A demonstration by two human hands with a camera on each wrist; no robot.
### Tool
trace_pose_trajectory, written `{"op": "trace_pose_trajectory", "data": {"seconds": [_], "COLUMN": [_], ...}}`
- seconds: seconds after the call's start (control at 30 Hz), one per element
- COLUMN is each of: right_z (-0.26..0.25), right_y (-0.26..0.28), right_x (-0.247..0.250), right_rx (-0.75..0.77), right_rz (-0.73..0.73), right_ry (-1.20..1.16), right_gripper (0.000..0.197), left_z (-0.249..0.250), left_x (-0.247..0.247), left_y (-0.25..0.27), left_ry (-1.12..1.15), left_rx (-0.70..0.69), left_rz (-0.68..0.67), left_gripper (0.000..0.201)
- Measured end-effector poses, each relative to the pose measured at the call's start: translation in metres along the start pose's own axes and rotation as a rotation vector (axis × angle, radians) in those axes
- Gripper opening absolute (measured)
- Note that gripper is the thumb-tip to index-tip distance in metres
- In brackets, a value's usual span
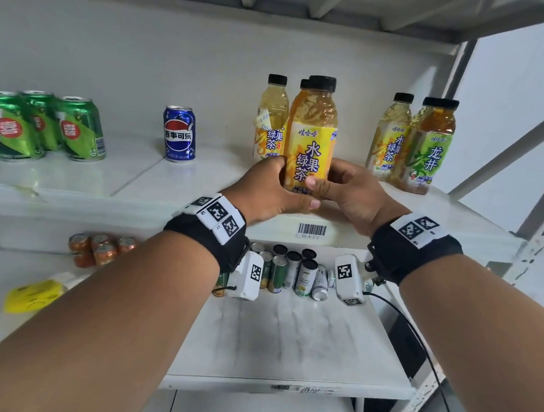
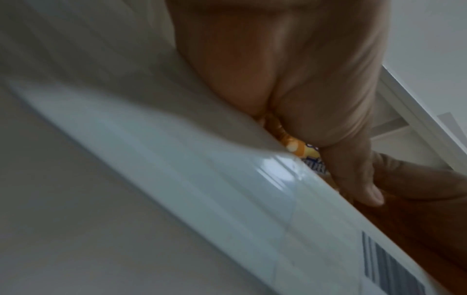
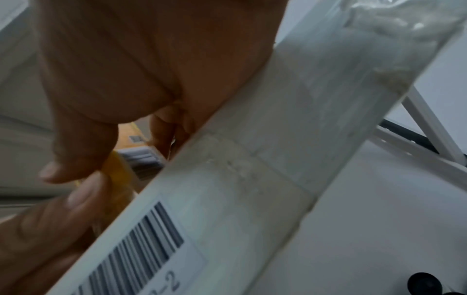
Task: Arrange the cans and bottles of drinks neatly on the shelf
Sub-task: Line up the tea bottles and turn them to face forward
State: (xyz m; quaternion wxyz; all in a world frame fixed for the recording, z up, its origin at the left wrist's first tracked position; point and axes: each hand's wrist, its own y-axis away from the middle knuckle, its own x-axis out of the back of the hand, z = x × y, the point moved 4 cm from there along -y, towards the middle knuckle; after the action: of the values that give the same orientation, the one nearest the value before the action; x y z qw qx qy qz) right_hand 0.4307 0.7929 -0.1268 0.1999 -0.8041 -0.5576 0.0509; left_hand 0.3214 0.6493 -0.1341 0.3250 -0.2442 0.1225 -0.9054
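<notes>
My left hand (image 1: 266, 191) and right hand (image 1: 347, 194) both curl around the base of the yellow-labelled bottle (image 1: 312, 135), thumbs across its front, holding it upright at the front edge of the shelf (image 1: 76, 189), just before two other bottles.

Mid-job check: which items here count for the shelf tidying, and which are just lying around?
Part of the job:
- yellow tea bottle, held by left hand and right hand
- other tea bottles
- blue cola can
- green cans
- shelf

Lying about:
- yellow paper
- barcode label
</notes>
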Motion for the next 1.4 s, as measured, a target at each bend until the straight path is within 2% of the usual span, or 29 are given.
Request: {"op": "trace_pose_trajectory", "data": {"seconds": [0.1, 0.23, 0.4, 0.5, 0.6, 0.8, 1.0, 1.13, 1.23, 1.33, 1.4], "right_z": [0.003, 0.006, 0.004, 0.001, 0.0, -0.002, -0.009, -0.029, -0.056, -0.086, -0.1], "right_y": [-0.002, -0.004, -0.001, 0.0, 0.0, 0.0, 0.002, 0.001, -0.004, -0.012, -0.02], "right_x": [0.005, 0.004, 0.002, 0.001, 0.001, 0.0, -0.003, -0.006, -0.011, -0.016, -0.019], "right_rx": [-0.017, -0.024, -0.031, 0.008, 0.033, 0.045, 0.024, -0.013, 0.047, 0.157, 0.186], "right_rz": [0.059, 0.051, 0.022, 0.018, 0.032, 0.074, 0.166, 0.176, 0.228, 0.325, 0.358], "right_ry": [-0.018, -0.013, 0.037, 0.094, 0.087, 0.124, 0.211, 0.384, 0.471, 0.519, 0.528], "right_gripper": [0.04, 0.03, 0.02, 0.029, 0.013, 0.041, 0.036, 0.026, 0.024, 0.025, 0.038], "left_z": [-0.002, -0.006, 0.0, 0.001, 0.001, 0.001, 0.007, 0.017, 0.034, 0.053, 0.062], "left_x": [0.005, 0.009, 0.005, 0.007, 0.011, 0.012, 0.013, 0.019, 0.033, 0.047, 0.053], "left_y": [-0.003, -0.005, 0.002, 0.004, 0.006, 0.007, 0.008, 0.011, 0.006, -0.002, -0.006], "left_ry": [0.046, 0.153, 0.147, 0.085, 0.067, 0.05, 0.039, -0.012, -0.127, -0.169, -0.154], "left_rx": [0.032, 0.061, -0.018, -0.084, -0.123, -0.099, -0.01, 0.038, 0.035, 0.007, -0.002], "left_rz": [0.029, 0.063, 0.05, 0.093, 0.114, 0.089, 0.088, 0.016, -0.013, 0.018, 0.041], "left_gripper": [0.059, 0.04, 0.05, 0.048, 0.047, 0.04, 0.04, 0.034, 0.032, 0.029, 0.031]}}
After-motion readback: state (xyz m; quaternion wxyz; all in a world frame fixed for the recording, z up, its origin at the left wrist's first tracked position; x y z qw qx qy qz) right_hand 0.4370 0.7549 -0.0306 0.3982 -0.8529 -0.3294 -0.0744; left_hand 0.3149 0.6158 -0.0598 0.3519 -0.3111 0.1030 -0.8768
